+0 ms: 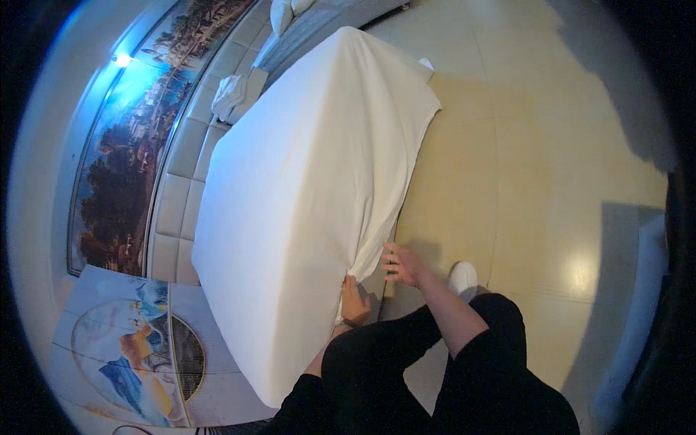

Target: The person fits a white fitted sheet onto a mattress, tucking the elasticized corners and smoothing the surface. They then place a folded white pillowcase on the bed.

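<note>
A white bed sheet (247,217) covers the mattress on the bed. On the side facing me, part of the sheet hangs loose in folds (391,157) toward the floor. My left hand (356,302) lies against the mattress side, its fingertips at the lower edge where the sheet bunches together. Whether those fingers pinch the cloth is unclear. Just right of the bunched cloth, my right hand (403,265) is in the air with its fingers spread and nothing in them. Near my left hand, the grey bed base (375,293) shows below the sheet.
A padded headboard panel (179,204) lines the wall under a large framed landscape picture (122,179). Folded white cloth (229,95) sits beyond the bed, near a grey bed or sofa (321,38). A decorated cabinet (130,353) adjoins the bed's left. Pale floor (489,163) lies right.
</note>
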The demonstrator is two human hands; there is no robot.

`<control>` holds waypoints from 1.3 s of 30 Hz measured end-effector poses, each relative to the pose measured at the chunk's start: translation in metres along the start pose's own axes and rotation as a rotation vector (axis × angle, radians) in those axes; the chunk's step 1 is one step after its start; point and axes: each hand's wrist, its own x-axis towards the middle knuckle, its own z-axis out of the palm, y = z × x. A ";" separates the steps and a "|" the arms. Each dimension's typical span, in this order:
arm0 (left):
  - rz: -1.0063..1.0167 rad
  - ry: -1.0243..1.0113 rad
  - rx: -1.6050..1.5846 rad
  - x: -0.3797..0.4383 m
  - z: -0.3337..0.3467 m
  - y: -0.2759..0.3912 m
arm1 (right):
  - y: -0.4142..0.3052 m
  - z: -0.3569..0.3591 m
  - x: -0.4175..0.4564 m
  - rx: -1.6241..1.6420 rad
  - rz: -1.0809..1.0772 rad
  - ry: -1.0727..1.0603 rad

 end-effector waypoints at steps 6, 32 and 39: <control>-0.111 0.028 0.067 -0.004 0.010 0.020 | -0.009 0.034 -0.014 0.023 0.020 0.107; -0.150 -0.138 -0.195 0.050 -0.027 0.027 | 0.022 0.078 0.072 0.385 -0.233 -0.217; -0.311 -0.248 -0.019 0.045 -0.040 0.021 | 0.004 0.083 0.068 0.129 -0.038 0.018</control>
